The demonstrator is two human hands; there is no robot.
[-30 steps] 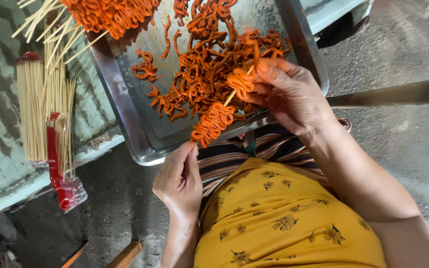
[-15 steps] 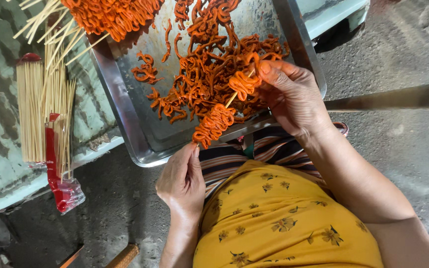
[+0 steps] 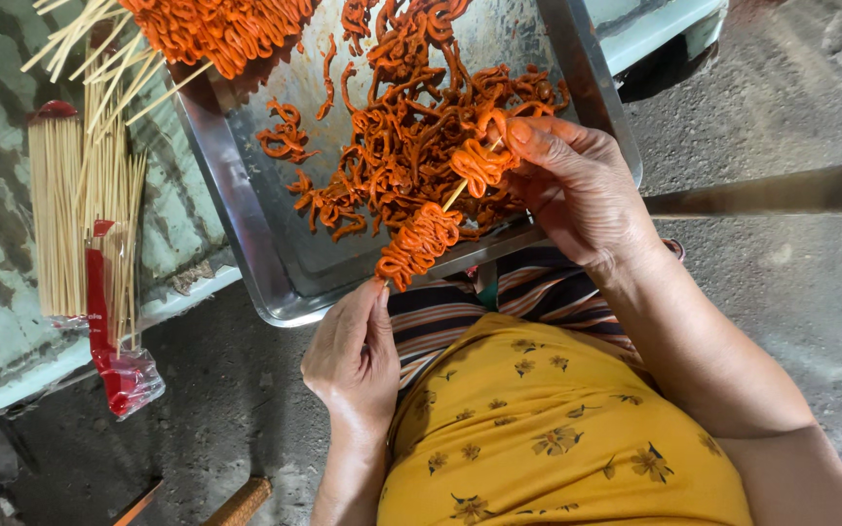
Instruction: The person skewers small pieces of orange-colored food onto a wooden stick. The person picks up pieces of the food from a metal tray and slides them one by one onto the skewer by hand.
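Bamboo skewer (image 3: 455, 194), half-loaded with orange marinated strips (image 3: 419, 244), slants over a steel tray (image 3: 246, 224); the left hand (image 3: 355, 356) pinches its lower end, the right hand (image 3: 577, 190) pinches a strip onto its tip.

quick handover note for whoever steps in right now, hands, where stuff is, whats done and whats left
Left hand: grip on the lower end of a wooden skewer, held slanted over the tray rim.
Right hand: fingers pushing an orange strip onto the skewer's upper end.
Done: one bunched clump of strips sits lower on this skewer; finished skewers are piled at the tray's far corner.
Left: loose strips cover the metal tray; bare sticks lie in a bag beside it.
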